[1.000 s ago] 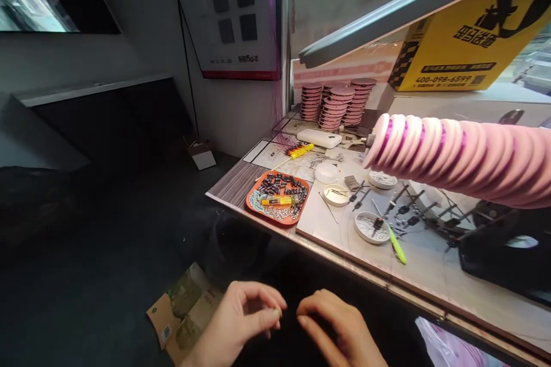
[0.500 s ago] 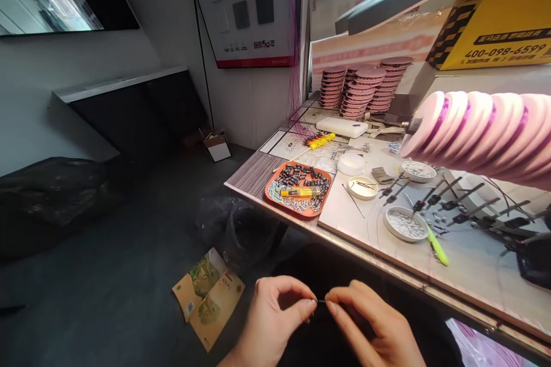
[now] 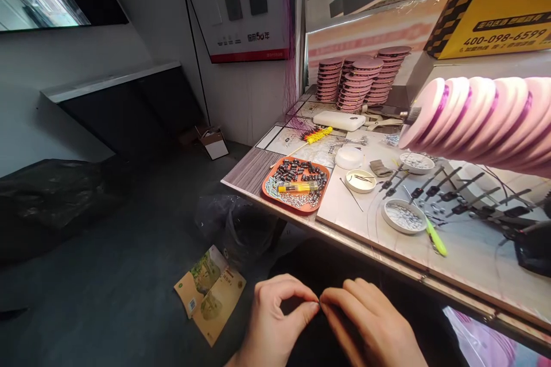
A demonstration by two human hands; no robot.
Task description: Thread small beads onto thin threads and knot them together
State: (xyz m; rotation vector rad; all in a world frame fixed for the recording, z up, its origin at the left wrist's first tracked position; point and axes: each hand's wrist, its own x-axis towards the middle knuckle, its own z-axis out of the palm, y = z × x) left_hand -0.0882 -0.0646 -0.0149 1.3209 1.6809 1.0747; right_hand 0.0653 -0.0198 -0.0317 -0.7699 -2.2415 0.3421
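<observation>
Both hands are low over my dark lap, below the table's front edge. My left hand pinches thumb against forefinger, and my right hand pinches too, the fingertips of both meeting around something tiny that I cannot make out. Nearest on the table stands an orange tray of small black and silver parts with a yellow lighter lying in it. A long row of pink spools juts in from the right above the table.
Stacks of pink discs stand at the back. Small white dishes, a white case, a green pen and black clips lie on the table. A paper packet and dark bags lie on the floor.
My hands came together from slightly apart until their pinched fingertips met. The view swung a little, so the table and spools sit differently in the picture.
</observation>
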